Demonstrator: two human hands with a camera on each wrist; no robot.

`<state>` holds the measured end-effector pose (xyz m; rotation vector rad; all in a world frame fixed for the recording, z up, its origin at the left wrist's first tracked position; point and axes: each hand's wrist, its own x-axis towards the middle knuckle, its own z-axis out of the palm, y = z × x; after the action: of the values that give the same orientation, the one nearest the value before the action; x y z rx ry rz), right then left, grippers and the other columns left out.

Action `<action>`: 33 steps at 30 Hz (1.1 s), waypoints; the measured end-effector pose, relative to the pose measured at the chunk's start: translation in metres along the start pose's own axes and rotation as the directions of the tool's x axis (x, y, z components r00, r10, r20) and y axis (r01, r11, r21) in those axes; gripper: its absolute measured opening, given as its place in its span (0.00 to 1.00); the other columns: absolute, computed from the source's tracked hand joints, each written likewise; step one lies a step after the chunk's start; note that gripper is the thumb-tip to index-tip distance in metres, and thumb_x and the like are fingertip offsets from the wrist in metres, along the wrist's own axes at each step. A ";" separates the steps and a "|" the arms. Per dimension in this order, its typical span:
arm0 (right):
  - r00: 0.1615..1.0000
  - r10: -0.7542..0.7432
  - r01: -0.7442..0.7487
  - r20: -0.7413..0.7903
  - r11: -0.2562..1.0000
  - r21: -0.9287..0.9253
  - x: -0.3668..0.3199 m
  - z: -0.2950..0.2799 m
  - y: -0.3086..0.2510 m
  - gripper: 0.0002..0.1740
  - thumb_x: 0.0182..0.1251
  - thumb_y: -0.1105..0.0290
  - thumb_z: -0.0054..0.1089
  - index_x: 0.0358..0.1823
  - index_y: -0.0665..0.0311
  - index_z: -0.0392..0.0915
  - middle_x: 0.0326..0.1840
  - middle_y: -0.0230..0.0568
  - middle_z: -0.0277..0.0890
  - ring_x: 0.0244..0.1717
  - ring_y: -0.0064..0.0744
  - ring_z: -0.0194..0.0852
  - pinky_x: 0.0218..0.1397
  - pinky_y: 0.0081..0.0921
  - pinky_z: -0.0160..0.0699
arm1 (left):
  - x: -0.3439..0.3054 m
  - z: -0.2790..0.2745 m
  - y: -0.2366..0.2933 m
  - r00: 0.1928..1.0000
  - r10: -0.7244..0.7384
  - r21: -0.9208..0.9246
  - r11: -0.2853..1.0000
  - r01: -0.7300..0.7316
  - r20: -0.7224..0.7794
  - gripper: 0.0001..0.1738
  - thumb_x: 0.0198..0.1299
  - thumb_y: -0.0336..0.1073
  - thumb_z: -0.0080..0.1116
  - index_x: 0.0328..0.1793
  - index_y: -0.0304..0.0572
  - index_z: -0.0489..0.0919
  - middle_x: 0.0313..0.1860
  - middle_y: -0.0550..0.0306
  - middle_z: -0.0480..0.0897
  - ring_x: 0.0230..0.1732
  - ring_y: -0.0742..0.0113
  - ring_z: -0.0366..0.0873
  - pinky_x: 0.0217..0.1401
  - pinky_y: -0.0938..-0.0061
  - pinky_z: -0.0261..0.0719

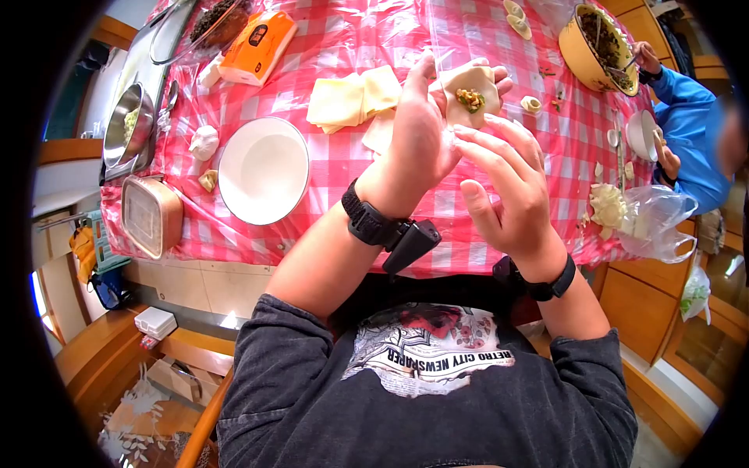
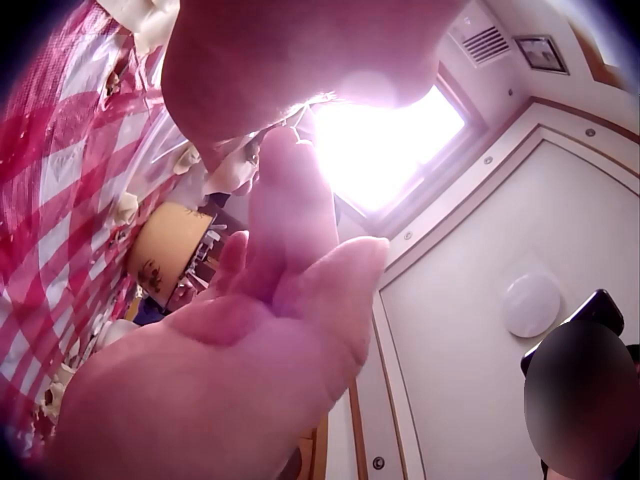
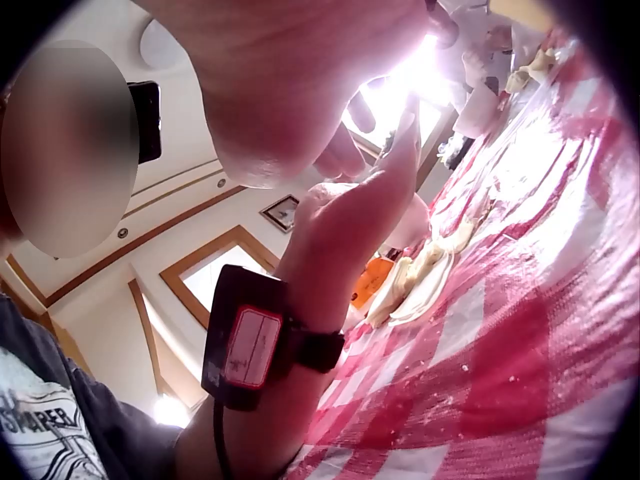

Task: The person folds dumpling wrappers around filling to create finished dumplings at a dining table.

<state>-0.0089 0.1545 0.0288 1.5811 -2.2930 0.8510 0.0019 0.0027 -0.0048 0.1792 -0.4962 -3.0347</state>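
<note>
In the head view a dumpling wrapper [image 1: 470, 76] lies across the fingers of my left hand [image 1: 421, 129], palm up, thumb pointing away from me. A small mound of filling [image 1: 470, 100] with green and orange bits sits on the wrapper. My right hand [image 1: 511, 183] hovers beside it, fingers extended and slightly bent, fingertips right at the wrapper's near edge. In the left wrist view the right hand [image 2: 300, 260] reaches up towards the left palm. The right wrist view has the left hand [image 3: 370, 200] from the side; the wrapper's filling is hidden there.
Stacked square wrappers [image 1: 355, 97] lie left of my hands, near a white bowl [image 1: 264, 171]. Folded dumplings [image 1: 517, 19] rest at the far side. A yellow pot [image 1: 585, 51] of filling stands at right, near another person in a blue sleeve [image 1: 686, 97]. A plastic bag [image 1: 659, 222] lies closer.
</note>
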 end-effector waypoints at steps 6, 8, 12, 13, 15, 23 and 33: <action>1.000 -0.020 0.020 0.013 0.999 0.026 0.004 -0.001 0.004 0.18 0.66 0.63 0.65 0.52 0.66 0.84 0.57 0.45 0.84 0.65 0.52 0.75 0.71 0.49 0.68 | 0.001 0.001 0.002 1.000 -0.018 -0.017 1.000 0.018 -0.020 0.45 0.79 0.63 0.22 0.77 0.26 0.65 0.72 0.35 0.75 0.74 0.46 0.72 0.79 0.56 0.69; 1.000 -0.019 0.019 -0.001 0.999 0.027 0.006 0.000 0.004 0.18 0.66 0.63 0.65 0.52 0.66 0.84 0.57 0.45 0.84 0.65 0.53 0.75 0.72 0.49 0.68 | -0.001 0.001 0.003 1.000 -0.025 0.035 0.999 0.025 0.014 0.45 0.79 0.63 0.22 0.77 0.26 0.65 0.72 0.36 0.75 0.74 0.46 0.72 0.78 0.56 0.70; 1.000 0.022 -0.022 0.008 1.000 0.019 0.007 0.003 0.008 0.18 0.66 0.62 0.65 0.53 0.65 0.84 0.57 0.45 0.84 0.66 0.53 0.74 0.73 0.50 0.66 | -0.002 0.002 0.002 1.000 -0.030 0.015 0.999 0.030 0.006 0.46 0.79 0.65 0.23 0.76 0.26 0.66 0.71 0.36 0.76 0.74 0.46 0.73 0.78 0.54 0.70; 1.000 0.003 -0.004 0.026 1.000 0.025 0.005 0.000 0.009 0.18 0.67 0.61 0.64 0.53 0.65 0.84 0.57 0.45 0.84 0.67 0.53 0.74 0.75 0.50 0.64 | -0.001 0.003 0.003 0.999 -0.041 0.012 0.999 0.041 -0.001 0.46 0.79 0.65 0.23 0.76 0.26 0.66 0.71 0.36 0.76 0.74 0.46 0.73 0.78 0.54 0.70; 0.999 -0.016 0.015 0.047 0.999 0.035 0.007 -0.002 0.008 0.19 0.68 0.60 0.64 0.53 0.64 0.84 0.58 0.45 0.84 0.69 0.53 0.73 0.76 0.50 0.62 | -0.001 0.003 0.004 0.999 -0.051 0.007 0.999 0.051 -0.011 0.47 0.78 0.66 0.23 0.76 0.26 0.66 0.71 0.36 0.76 0.73 0.46 0.73 0.78 0.53 0.70; 0.996 0.006 0.000 0.093 0.998 -0.062 0.008 -0.002 0.005 0.19 0.71 0.57 0.62 0.52 0.62 0.85 0.59 0.41 0.85 0.74 0.51 0.70 0.83 0.50 0.51 | -0.001 0.002 0.003 0.999 -0.043 0.010 0.999 0.043 -0.017 0.46 0.78 0.66 0.22 0.75 0.26 0.67 0.71 0.36 0.75 0.74 0.46 0.72 0.81 0.54 0.67; 0.994 -0.021 0.026 0.108 0.999 -0.045 0.006 -0.007 0.007 0.21 0.71 0.56 0.61 0.55 0.64 0.85 0.58 0.43 0.85 0.73 0.52 0.70 0.83 0.50 0.50 | 0.001 0.004 0.004 0.999 -0.011 -0.017 1.000 0.011 -0.031 0.45 0.79 0.63 0.22 0.75 0.25 0.67 0.70 0.33 0.75 0.74 0.44 0.72 0.80 0.52 0.67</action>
<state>-0.0187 0.1558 0.0351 1.6689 -2.3441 0.7175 0.0005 0.0004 0.0004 0.2291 -0.4687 -3.0409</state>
